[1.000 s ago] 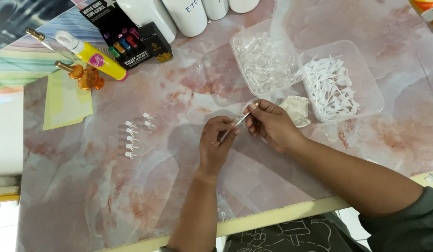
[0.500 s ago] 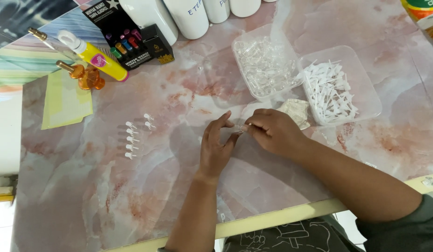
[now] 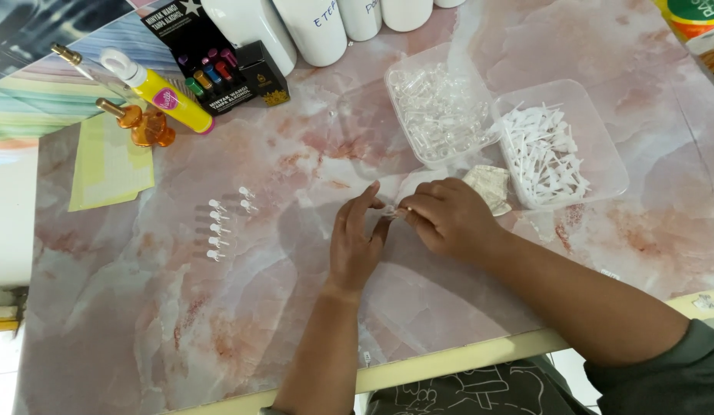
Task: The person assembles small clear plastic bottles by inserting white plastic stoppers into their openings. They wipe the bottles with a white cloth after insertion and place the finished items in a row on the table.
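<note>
My left hand (image 3: pixel 358 240) and my right hand (image 3: pixel 447 217) meet fingertip to fingertip low over the pink marbled table (image 3: pixel 241 315). Between the fingertips sits a tiny clear vial (image 3: pixel 393 210) with a white part; both hands pinch it. To the left, several small capped vials (image 3: pixel 222 224) lie in a loose row on the table. Behind my right hand stand a clear tray of empty glass vials (image 3: pixel 437 107) and a clear tray of white plastic sprayer tops (image 3: pixel 547 151).
A crumpled cloth (image 3: pixel 489 187) lies beside the trays. At the back left are a yellow bottle (image 3: pixel 161 91), an amber glass bottle (image 3: pixel 138 125), a black box (image 3: pixel 211 54) and a yellow paper (image 3: pixel 111 165). White jars (image 3: pixel 318 27) line the far edge.
Both hands have dropped from a raised hold to just above the table. The thin white stem visible between them a second ago is now hidden between the fingertips.
</note>
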